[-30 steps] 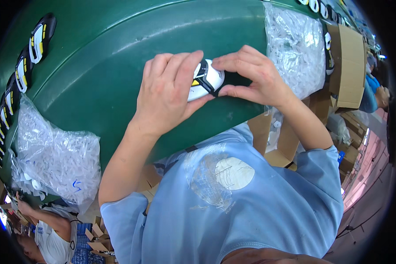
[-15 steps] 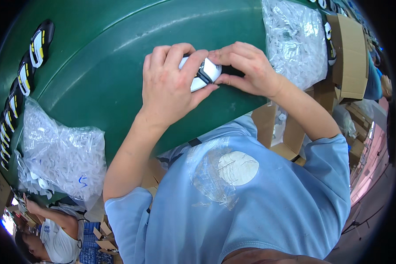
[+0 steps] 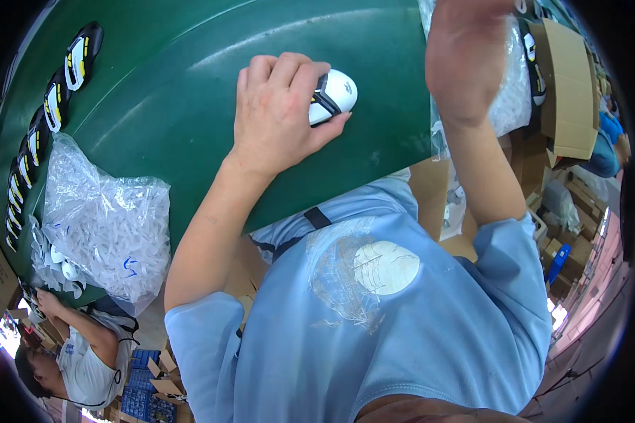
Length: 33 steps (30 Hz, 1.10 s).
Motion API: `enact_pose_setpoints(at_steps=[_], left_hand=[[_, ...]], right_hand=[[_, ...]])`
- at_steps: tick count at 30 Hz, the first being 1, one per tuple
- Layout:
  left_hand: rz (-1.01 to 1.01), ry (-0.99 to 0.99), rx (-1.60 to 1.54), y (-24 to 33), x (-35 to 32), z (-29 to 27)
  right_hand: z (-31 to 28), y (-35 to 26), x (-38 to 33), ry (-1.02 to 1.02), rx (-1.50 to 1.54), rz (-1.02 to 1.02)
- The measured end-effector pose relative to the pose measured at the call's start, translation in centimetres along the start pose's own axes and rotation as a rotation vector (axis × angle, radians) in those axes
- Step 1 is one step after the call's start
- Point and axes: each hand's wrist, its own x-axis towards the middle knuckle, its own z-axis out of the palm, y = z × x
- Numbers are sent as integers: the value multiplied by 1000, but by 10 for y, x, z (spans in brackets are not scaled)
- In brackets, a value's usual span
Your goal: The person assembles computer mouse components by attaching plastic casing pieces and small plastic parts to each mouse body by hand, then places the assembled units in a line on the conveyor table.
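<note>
My left hand is closed around a rounded white-and-black shell, shaped like a computer mouse, on the green table. The thumb lies along its near side, and the palm and fingers hide its left part. Raised at the upper right, my right hand is smeared by motion, so its fingers cannot be made out. Behind that hand lies a clear plastic bag of translucent pieces, partly covered by it.
Black, white and yellow parts stand in a curved row at the left. A second clear bag of translucent pieces lies near the left edge. Open cardboard boxes stand at the right. A co-worker is at the lower left.
My right hand has let go of the shell and moved up and right, over the bag. The left hand has kept its hold, and more of the shell's white end shows.
</note>
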Motion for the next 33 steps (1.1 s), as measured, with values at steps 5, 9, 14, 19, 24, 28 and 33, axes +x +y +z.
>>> enact_pose_setpoints(at_steps=[5,9,14,19,24,28,33], left_hand=[[50,-1,-37,-8,0,8],[32,1,39,2,4,5],[16,58,86,4,-2,7],[8,25,96,0,-5,1],[4,53,-52,-8,-5,-4],[-22,-48,-175,-19,5,-31],[-368,-439,-806,-18,7,-61]], right_hand=[[55,66,-50,-332,-354,-315],[33,45,24,-146,-70,-625],[15,7,29,-238,250,-395],[25,-26,10,-254,152,-223],[-37,12,7,-864,-350,-202],[-51,36,-36,-1067,-295,34],[-55,36,-57,-840,-196,-219]])
